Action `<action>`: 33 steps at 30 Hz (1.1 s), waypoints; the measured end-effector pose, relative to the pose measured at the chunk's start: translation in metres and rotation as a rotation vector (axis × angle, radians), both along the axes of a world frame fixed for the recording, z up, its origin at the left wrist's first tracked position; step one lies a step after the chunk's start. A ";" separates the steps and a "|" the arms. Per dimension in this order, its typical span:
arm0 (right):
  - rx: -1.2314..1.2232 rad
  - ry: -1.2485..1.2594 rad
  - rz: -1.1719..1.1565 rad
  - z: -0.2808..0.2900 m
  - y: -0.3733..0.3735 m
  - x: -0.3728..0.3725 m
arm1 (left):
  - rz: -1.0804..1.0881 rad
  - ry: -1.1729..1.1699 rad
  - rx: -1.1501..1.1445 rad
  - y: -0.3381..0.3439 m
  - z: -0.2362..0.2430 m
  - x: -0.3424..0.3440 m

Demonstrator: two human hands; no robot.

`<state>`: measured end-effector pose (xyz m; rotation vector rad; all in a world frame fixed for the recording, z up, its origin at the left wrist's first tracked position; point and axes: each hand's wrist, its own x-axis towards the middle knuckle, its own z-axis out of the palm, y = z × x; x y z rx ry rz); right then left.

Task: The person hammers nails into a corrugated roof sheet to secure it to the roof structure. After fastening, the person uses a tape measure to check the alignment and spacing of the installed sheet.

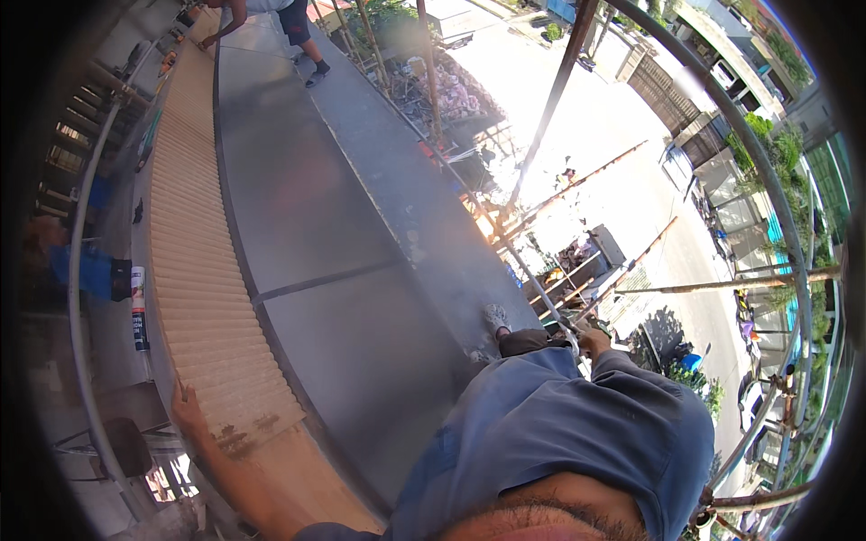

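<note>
My left hand [189,406] grips the outer edge of a long beige ribbed panel [194,288], near where the ribs end at a smooth tan section [325,478]. Grey metal panels [298,207] with a dark seam run alongside it. A sealant cartridge [138,307] stands out on the strip left of the panel. On the other side, beside my hip, my right hand [593,338] is closed around a metal scaffold pipe [564,325]. My blue-clad body hides part of the metal panels and the lower walkway.
Another person [236,18] bends over the panels' far end. A grey concrete ledge [433,252], with my shoe [496,317] on it, runs beside scaffold poles [568,54] above a sunlit street and rubble [446,95]. A curved pipe [86,225] runs along the left; more pipes [789,279] surround the right.
</note>
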<state>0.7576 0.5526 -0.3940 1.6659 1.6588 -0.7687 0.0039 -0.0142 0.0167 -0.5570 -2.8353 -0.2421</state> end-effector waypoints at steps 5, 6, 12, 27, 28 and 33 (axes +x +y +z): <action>-0.245 0.409 0.376 -0.040 -0.004 0.160 | 0.224 0.090 -0.168 -0.004 -0.032 0.027; -0.306 0.308 0.111 -0.043 -0.036 0.140 | 0.023 0.313 0.033 0.009 -0.041 0.026; -0.248 0.254 0.186 0.009 -0.001 -0.035 | 0.421 -0.865 1.449 0.160 -0.236 0.218; -0.232 0.351 0.538 0.033 0.021 -0.228 | 0.190 -1.415 1.795 0.169 -0.348 0.424; -0.228 0.347 0.542 0.033 0.024 -0.231 | 0.143 -1.399 1.799 0.164 -0.345 0.413; -0.218 0.325 0.564 0.028 0.040 -0.210 | 0.241 -1.263 1.782 0.160 -0.320 0.375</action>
